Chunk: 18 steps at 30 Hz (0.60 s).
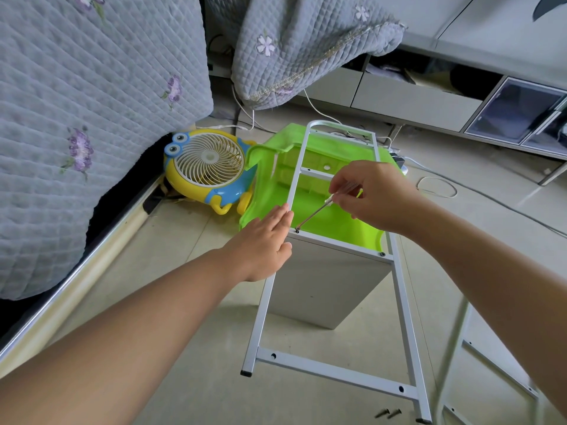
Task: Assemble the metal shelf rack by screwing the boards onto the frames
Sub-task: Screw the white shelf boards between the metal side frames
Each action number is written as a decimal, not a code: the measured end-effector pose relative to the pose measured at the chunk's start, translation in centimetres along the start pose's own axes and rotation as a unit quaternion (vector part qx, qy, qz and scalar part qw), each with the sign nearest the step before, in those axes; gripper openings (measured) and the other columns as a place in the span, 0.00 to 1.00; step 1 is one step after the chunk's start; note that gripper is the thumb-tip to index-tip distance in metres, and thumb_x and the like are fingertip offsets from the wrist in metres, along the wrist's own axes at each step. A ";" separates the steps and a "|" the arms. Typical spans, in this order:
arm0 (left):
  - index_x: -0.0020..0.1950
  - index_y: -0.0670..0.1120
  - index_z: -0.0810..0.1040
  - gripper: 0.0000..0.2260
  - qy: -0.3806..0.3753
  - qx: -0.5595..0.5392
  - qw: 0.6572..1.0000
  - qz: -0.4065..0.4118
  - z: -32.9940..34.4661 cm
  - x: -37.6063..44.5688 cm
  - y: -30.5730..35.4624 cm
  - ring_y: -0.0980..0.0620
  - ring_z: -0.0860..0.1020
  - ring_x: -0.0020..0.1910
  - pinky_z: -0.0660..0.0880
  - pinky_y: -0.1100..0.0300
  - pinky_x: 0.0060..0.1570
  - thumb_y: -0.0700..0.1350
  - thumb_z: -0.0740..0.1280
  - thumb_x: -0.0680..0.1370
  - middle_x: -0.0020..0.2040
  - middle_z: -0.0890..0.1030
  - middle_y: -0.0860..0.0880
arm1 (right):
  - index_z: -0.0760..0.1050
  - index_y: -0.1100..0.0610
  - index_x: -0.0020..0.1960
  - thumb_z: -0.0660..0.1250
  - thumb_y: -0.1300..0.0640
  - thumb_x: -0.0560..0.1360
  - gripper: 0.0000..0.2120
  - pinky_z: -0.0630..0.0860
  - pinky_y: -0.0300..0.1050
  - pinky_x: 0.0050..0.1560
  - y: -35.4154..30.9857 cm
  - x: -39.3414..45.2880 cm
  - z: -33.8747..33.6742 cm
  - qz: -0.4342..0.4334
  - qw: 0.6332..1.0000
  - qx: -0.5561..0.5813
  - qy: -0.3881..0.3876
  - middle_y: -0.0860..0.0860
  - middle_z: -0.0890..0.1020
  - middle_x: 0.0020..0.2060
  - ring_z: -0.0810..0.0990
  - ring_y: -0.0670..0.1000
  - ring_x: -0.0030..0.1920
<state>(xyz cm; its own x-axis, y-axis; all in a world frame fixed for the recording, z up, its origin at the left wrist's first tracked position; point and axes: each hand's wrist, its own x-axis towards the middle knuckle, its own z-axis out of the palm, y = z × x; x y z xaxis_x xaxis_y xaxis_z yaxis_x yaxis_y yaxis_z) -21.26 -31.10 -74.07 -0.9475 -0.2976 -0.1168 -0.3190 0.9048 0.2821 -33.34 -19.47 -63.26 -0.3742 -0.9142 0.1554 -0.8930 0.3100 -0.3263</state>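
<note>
Partly, right hand (376, 196) hides screwdriver (316, 211) handle.

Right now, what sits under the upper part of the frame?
A green plastic stool lies under the frame, seen between its rails. The right hand covers part of it.

A pale tiled floor (190, 348) meets a bed draped in a grey quilted cover (76, 102); a low cabinet (429, 99) lines the far side.
</note>
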 end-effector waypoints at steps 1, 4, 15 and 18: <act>0.76 0.40 0.41 0.25 0.000 -0.001 1.000 0.000 -0.1 0.0 0.0 0.52 0.42 0.76 0.45 0.60 0.72 0.47 0.45 0.82 0.77 0.40 0.45 | 0.79 0.62 0.50 0.65 0.64 0.74 0.07 0.67 0.30 0.33 0.0 0.0 0.0 -0.003 1.000 -0.002 0.000 0.50 0.76 0.41 0.68 0.35 0.31; 0.76 0.40 0.41 0.25 0.000 -0.012 1.000 0.000 -0.1 0.0 0.0 0.53 0.41 0.76 0.45 0.60 0.72 0.44 0.49 0.82 0.77 0.39 0.46 | 0.79 0.63 0.50 0.65 0.64 0.74 0.06 0.67 0.31 0.34 0.0 0.2 0.1 -0.007 1.000 -0.002 -0.001 0.50 0.76 0.41 0.69 0.35 0.31; 0.76 0.40 0.42 0.25 0.005 -0.021 1.000 0.003 0.1 0.1 0.0 0.53 0.41 0.76 0.45 0.59 0.73 0.44 0.50 0.82 0.77 0.39 0.46 | 0.79 0.63 0.49 0.65 0.63 0.74 0.06 0.70 0.38 0.48 -0.3 0.3 -0.2 -0.006 0.999 -0.036 -0.005 0.55 0.80 0.46 0.79 0.53 0.48; 0.76 0.40 0.42 0.25 0.004 -0.025 1.000 0.002 0.0 0.1 0.0 0.53 0.41 0.76 0.45 0.59 0.73 0.44 0.50 0.82 0.77 0.39 0.46 | 0.79 0.62 0.49 0.65 0.63 0.74 0.06 0.71 0.41 0.49 -0.4 0.2 -0.4 -0.005 0.999 -0.040 -0.012 0.55 0.80 0.46 0.79 0.53 0.48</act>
<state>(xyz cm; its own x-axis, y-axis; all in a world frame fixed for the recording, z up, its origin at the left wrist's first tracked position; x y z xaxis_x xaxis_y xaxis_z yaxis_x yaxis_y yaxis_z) -21.31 -31.13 -74.12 -0.9489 -0.2965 -0.1083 -0.3157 0.8899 0.3293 -33.11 -19.65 -62.75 -0.3592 -0.9235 0.1348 -0.9143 0.3191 -0.2496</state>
